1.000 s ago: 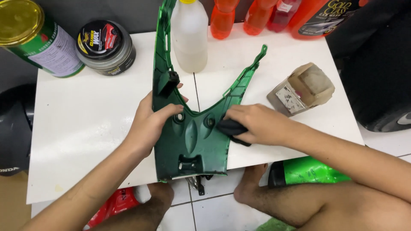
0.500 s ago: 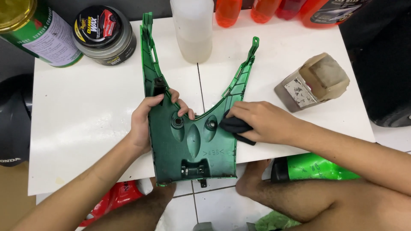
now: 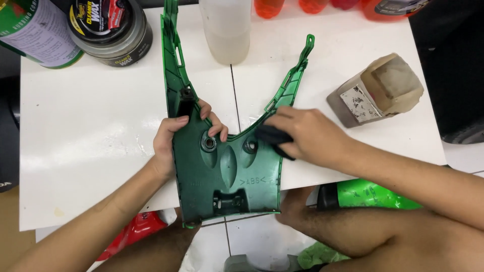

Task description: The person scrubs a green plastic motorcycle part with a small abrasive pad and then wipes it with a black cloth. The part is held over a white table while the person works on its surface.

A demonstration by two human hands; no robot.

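A: What lies at the centre of the view?

B: A dark green Y-shaped plastic panel [image 3: 222,166] lies inner side up on a white desk [image 3: 91,146], its two prongs pointing toward 12 and 1 o'clock and its wide base hanging over the desk's near edge at 6 o'clock.

A: What are the hands doing?

B: The left hand [image 3: 176,138], at 9 o'clock of the panel, grips its left edge, thumb on the outer side and fingers curled over the inner face. The right hand [image 3: 307,136], at 3 o'clock, is clenched around a small black pad [image 3: 272,137], pressing it against the panel's right side.

A: What else is on the desk?

B: At 11 o'clock, a round wax tin [image 3: 111,30] beside a green can [image 3: 38,32]. At 12 o'clock, a cloudy white bottle [image 3: 227,27]. At 2 o'clock, a grimy grey-tan block [image 3: 378,90] lies on its side.
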